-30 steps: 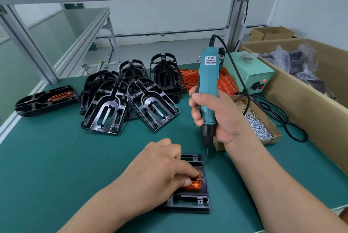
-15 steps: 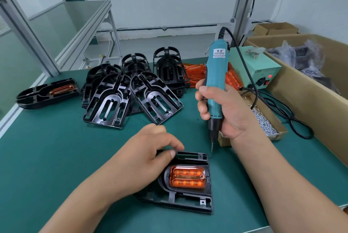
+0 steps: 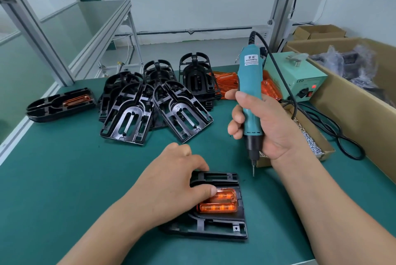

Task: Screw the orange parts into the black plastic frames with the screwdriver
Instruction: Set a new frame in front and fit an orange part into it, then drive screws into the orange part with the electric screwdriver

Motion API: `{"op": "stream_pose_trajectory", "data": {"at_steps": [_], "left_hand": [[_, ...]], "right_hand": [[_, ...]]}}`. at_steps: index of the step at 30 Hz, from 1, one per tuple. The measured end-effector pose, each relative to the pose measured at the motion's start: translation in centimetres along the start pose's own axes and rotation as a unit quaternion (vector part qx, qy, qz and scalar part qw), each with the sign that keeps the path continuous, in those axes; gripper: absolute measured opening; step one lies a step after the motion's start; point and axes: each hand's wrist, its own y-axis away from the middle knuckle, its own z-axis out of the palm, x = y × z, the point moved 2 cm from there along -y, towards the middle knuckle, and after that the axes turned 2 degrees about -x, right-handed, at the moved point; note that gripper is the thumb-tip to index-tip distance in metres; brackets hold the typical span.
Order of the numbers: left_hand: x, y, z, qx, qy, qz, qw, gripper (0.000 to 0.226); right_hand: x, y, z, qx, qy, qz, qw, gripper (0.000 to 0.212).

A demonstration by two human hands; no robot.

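Note:
A black plastic frame (image 3: pixel 216 226) lies flat on the green mat in front of me, with an orange part (image 3: pixel 222 204) seated in its middle. My left hand (image 3: pixel 171 187) covers the frame's left side. Its thumb presses the orange part's left end and its fingers hook over the frame's far edge. My right hand (image 3: pixel 272 129) grips a teal electric screwdriver (image 3: pixel 249 84) upright. The bit tip hangs above the mat just beyond the frame's far right corner, not touching it.
A pile of black frames (image 3: pixel 154 110) lies behind. A frame with an orange part fitted (image 3: pixel 60 104) sits far left. Loose orange parts (image 3: pixel 227 82), a green power unit (image 3: pixel 300 80), a small box of screws (image 3: pixel 315 144), a black cable (image 3: pixel 342 142) and a large cardboard box (image 3: pixel 353 114) line the right.
My left hand came off the orange part, took the frame's far edge, and now has its thumb back on the part. The screwdriver stays raised beside the frame.

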Motion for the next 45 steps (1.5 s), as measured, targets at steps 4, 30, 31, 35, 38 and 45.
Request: {"op": "stream_pose_trajectory", "data": {"at_steps": [4, 30, 31, 35, 38, 45], "left_hand": [[-1.1, 0.0, -0.5, 0.008, 0.013, -0.058, 0.998, 0.041], [-4.6, -1.3, -0.5, 0.076, 0.217, -0.143, 0.963, 0.045], [-4.5, -1.3, -0.7, 0.073, 0.190, -0.142, 0.969, 0.047], [-4.2, -1.2, -1.2, 0.047, 0.127, -0.119, 0.984, 0.043], [-3.8, -0.9, -1.4, 0.010, 0.120, -0.094, 0.988, 0.040], [-2.9, -1.0, -1.3, -0.021, 0.041, -0.098, 0.994, 0.048]], "right_hand": [[0.0, 0.3, -0.1, -0.024, 0.048, 0.012, 0.998, 0.043], [1.9, 0.5, 2.6, -0.122, 0.621, 0.017, 0.774, 0.046], [1.9, 0.6, 2.6, -0.125, 0.627, 0.016, 0.769, 0.046], [1.9, 0.7, 2.2, -0.105, 0.611, -0.007, 0.785, 0.035], [1.4, 0.5, 1.7, -0.083, 0.483, -0.014, 0.872, 0.026], [0.4, -0.1, 0.7, -0.006, 0.167, -0.038, 0.985, 0.021]]}}
